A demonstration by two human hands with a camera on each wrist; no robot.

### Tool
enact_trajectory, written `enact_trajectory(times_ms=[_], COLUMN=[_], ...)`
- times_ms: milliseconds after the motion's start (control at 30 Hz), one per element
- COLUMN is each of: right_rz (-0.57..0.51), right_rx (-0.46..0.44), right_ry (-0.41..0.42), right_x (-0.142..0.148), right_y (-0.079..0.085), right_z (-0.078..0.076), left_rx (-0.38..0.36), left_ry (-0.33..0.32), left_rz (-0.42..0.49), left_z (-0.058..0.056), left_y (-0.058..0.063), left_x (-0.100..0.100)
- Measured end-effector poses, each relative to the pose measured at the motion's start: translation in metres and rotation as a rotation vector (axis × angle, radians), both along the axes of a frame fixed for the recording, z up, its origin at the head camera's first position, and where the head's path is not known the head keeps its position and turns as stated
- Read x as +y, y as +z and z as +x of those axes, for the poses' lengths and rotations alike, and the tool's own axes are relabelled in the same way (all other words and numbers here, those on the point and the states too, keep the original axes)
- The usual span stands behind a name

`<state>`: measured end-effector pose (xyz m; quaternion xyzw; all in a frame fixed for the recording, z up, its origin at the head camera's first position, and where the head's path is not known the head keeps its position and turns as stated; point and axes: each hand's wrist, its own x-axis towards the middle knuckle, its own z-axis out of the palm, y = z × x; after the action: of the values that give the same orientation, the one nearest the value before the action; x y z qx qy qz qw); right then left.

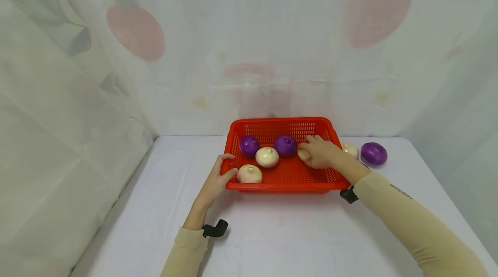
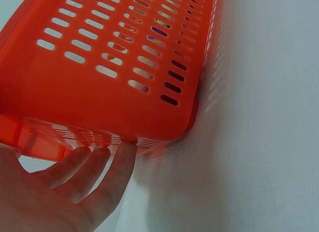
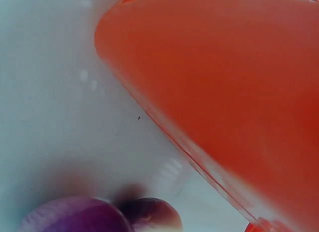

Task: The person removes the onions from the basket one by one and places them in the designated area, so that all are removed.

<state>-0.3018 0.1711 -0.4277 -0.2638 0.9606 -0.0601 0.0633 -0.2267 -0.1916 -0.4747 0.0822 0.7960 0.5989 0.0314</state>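
A red plastic basket with slotted walls stands on the white-covered table. My left hand grips its left rim, thumb at the inner side; in the left wrist view the fingers press against the outer wall. Inside the basket, my right hand holds a white onion near the right end, partly covered by the fingers. Also in the basket lie a purple onion, another purple onion, a white onion and a white onion by my left thumb.
Right of the basket, a white onion and a purple onion lie on the table. Another purple one is mostly hidden under my right forearm. A patterned curtain hangs behind the table.
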Motion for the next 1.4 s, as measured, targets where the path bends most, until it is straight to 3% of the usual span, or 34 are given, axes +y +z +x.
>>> enact_trajectory(times_ms=[533, 867, 1067, 1400], right_rz=[-0.044, -0.004, -0.045, -0.082], right_rx=[-0.051, -0.078, -0.096, -0.017], right_ry=[-0.001, -0.057, -0.047, 0.019], right_x=[-0.004, -0.006, -0.004, 0.002], right_y=[0.002, -0.001, 0.001, 0.017], right_z=[0.004, 0.003, 0.006, 0.022], left_rx=[-0.003, 0.003, -0.009, -0.003], left_ry=[0.012, 0.007, 0.007, 0.01], left_rz=[0.002, -0.003, -0.012, -0.011], left_z=[0.0, -0.001, 0.0, 0.001], left_y=[0.0, 0.0, 0.001, 0.002], left_x=[-0.001, -0.001, 0.001, 0.001])
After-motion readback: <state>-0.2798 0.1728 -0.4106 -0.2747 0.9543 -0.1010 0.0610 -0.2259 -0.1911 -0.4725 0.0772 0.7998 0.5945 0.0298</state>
